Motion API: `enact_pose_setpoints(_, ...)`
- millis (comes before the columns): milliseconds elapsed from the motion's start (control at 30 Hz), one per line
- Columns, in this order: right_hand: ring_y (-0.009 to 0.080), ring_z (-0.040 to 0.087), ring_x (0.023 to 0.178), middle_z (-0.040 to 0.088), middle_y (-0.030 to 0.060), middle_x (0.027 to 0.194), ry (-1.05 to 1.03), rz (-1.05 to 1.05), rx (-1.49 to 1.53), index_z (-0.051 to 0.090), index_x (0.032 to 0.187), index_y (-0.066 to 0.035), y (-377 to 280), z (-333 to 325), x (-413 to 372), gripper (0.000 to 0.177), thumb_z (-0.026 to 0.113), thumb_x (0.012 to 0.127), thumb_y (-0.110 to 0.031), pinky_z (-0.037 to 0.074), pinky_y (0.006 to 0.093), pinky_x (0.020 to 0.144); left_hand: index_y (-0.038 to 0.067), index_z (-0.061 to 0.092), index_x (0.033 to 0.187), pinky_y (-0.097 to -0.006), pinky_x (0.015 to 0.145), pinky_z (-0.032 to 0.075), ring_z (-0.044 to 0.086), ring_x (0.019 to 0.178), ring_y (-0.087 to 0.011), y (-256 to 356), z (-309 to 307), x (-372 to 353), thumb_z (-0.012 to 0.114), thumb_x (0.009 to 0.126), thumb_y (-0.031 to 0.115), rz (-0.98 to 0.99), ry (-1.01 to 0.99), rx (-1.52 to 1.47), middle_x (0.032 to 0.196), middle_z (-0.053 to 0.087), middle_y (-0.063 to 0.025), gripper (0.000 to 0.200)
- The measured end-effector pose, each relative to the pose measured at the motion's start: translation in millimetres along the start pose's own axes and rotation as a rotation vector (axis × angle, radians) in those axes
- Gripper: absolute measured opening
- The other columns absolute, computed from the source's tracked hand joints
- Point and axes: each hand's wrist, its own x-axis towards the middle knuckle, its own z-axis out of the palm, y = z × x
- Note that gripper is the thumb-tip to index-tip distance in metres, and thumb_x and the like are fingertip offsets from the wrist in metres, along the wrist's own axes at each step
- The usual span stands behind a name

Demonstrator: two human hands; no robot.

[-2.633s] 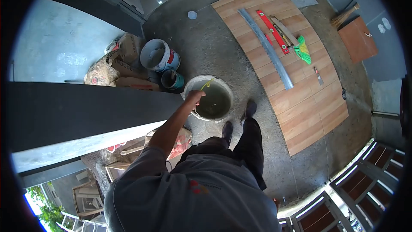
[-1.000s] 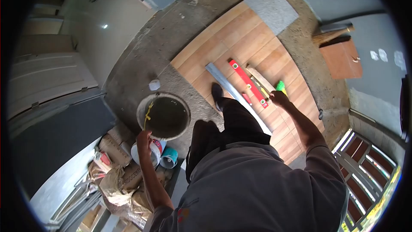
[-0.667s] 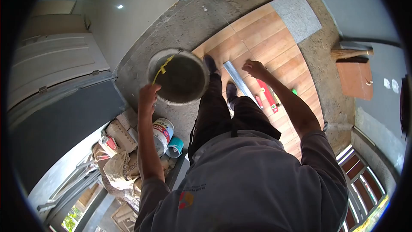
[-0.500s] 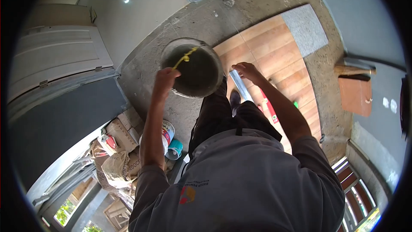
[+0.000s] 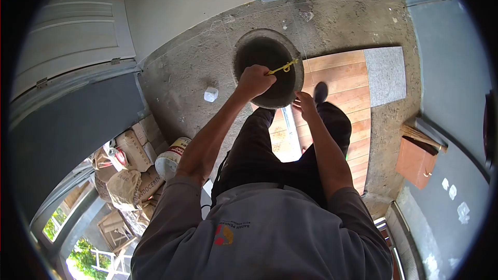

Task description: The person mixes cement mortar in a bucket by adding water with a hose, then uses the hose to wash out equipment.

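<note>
A round dark grey bucket is in front of my legs, its dark inside facing me. My left hand is closed on a knotted yellow rope that runs across the opening to the bucket's right rim. Close against the bucket's lower right side is my right hand, its fingers slightly apart and fingertips right at the rim. Below it, a light metal strip lies on wood-look tiles, partly hidden by my legs.
A grey speckled tile borders the wood-look tiles on rough concrete floor. Left are a white lump, a paint pail and cement sacks. A terracotta-coloured box stands by the right wall. Thin strings cross the floor.
My left hand and the bucket have moved to the right in view, with the rope still held. The right hand has come down from over the tiles to the bucket's side. My foot has shifted forward.
</note>
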Motion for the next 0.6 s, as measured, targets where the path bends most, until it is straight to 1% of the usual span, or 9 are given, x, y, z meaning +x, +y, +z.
enact_pose_setpoints(67, 0.0199, 0.06, 0.093, 0.062, 0.0044, 0.102, -0.059, 0.016, 0.04, 0.056, 0.116, -0.008, -6.3, -10.0, 22.1, 0.038, 0.065, 0.089, -0.034, 0.051, 0.039, 0.083, -0.003, 0.064, 0.072, -0.0388, 0.055, 0.046, 0.061, 0.054, -0.0241, 0.0, 10.8, 19.4, 0.063, 0.075, 0.023, -0.01, 0.018, -0.056, 0.058, 0.059, -0.0173, 0.027)
enact_pose_setpoints(167, 0.0221, 0.061, 0.094, 0.063, 0.0059, 0.102, -0.089, 0.084, 0.119, 0.056, 0.114, -0.007, -17.6, -17.7, 60.3, 0.032, 0.062, 0.092, -0.029, 0.051, 0.0409, 0.085, -0.003, 0.064, 0.072, -0.0391, 0.055, 0.046, 0.061, 0.054, -0.0254, 4.9, 22.4, 52.5, 0.064, 0.073, 0.024, -0.023, 0.036, -0.067, 0.058, 0.058, -0.0181, 0.027)
enact_pose_setpoints(200, 0.0237, 0.061, 0.095, 0.063, 0.0076, 0.103, -0.14, 0.125, 0.161, 0.056, 0.115, -0.007, -21.5, -18.9, 74.4, 0.03, 0.06, 0.093, -0.027, 0.051, 0.0415, 0.086, -0.003, 0.064, 0.072, -0.0396, 0.055, 0.046, 0.061, 0.054, -0.0263, 4.5, 25.9, 63.4, 0.064, 0.073, 0.024, -0.031, 0.042, -0.059, 0.058, 0.059, -0.0187, 0.028)
enact_pose_setpoints(233, 0.0248, 0.063, 0.093, 0.064, 0.0102, 0.103, -0.106, 0.117, 0.138, 0.056, 0.114, -0.004, -23.8, -21.5, 86.3, 0.03, 0.06, 0.093, -0.026, 0.052, 0.0415, 0.085, -0.003, 0.064, 0.072, -0.04, 0.055, 0.046, 0.061, 0.054, -0.0273, 4.8, 28.9, 74.7, 0.064, 0.072, 0.024, -0.039, 0.053, -0.051, 0.059, 0.059, -0.0192, 0.028)
enact_pose_setpoints(300, 0.0245, 0.064, 0.087, 0.063, 0.0091, 0.101, -0.052, 0.111, 0.132, 0.056, 0.114, -0.004, -33.4, -20.9, 106.5, 0.03, 0.062, 0.091, -0.024, 0.056, 0.042, 0.073, -0.004, 0.063, 0.071, -0.041, 0.056, 0.047, 0.062, 0.055, -0.0291, 0.2, 36.6, 97.1, 0.064, 0.072, 0.024, -0.063, 0.069, -0.023, 0.059, 0.059, -0.0201, 0.028)
enact_pose_setpoints(367, 0.0243, 0.064, 0.086, 0.063, 0.0092, 0.098, -0.05, 0.104, 0.149, 0.056, 0.111, -0.004, -38.8, -17.6, 124.2, 0.028, 0.061, 0.091, -0.022, 0.057, 0.0432, 0.074, -0.004, 0.063, 0.071, -0.0422, 0.056, 0.047, 0.063, 0.056, -0.0307, -2.3, 44.1, 122.9, 0.063, 0.071, 0.024, -0.062, 0.082, 0.007, 0.06, 0.06, -0.0207, 0.028)
enact_pose_setpoints(467, 0.0233, 0.065, 0.083, 0.063, 0.0087, 0.094, -0.008, 0.115, 0.145, 0.056, 0.107, -0.003, -47.5, -15.5, 146.7, 0.024, 0.061, 0.091, -0.021, 0.058, 0.0432, 0.072, -0.002, 0.067, 0.075, -0.0446, 0.07, 0.053, 0.066, 0.071, -0.0388, -4.3, 51.6, 153.0, 0.064, 0.07, 0.024, -0.148, 0.024, 0.036, 0.069, 0.064, -0.0225, 0.027)
enact_pose_setpoints(533, 0.0221, 0.066, 0.077, 0.063, 0.0089, 0.089, 0.0, 0.122, 0.132, 0.056, 0.1, -0.003, -56.6, -13.0, 158.4, 0.018, 0.061, 0.09, -0.017, 0.06, 0.041, 0.067, -0.002, 0.067, 0.076, -0.0446, 0.07, 0.053, 0.066, 0.072, -0.0387, -11.0, 55.8, 171.2, 0.064, 0.07, 0.024, -0.147, 0.015, 0.034, 0.07, 0.064, -0.0227, 0.027)
enact_pose_setpoints(600, 0.024, 0.066, 0.078, 0.064, 0.0104, 0.09, 0.02, 0.119, 0.131, 0.056, 0.099, -0.002, -58.4, -15.4, 168.8, 0.018, 0.062, 0.091, -0.017, 0.06, 0.0446, 0.07, -0.001, 0.068, 0.076, -0.0445, 0.071, 0.053, 0.066, 0.073, -0.0385, -10.5, 62.0, 184.8, 0.063, 0.07, 0.024, -0.147, 0.016, 0.038, 0.072, 0.065, -0.0226, 0.027)
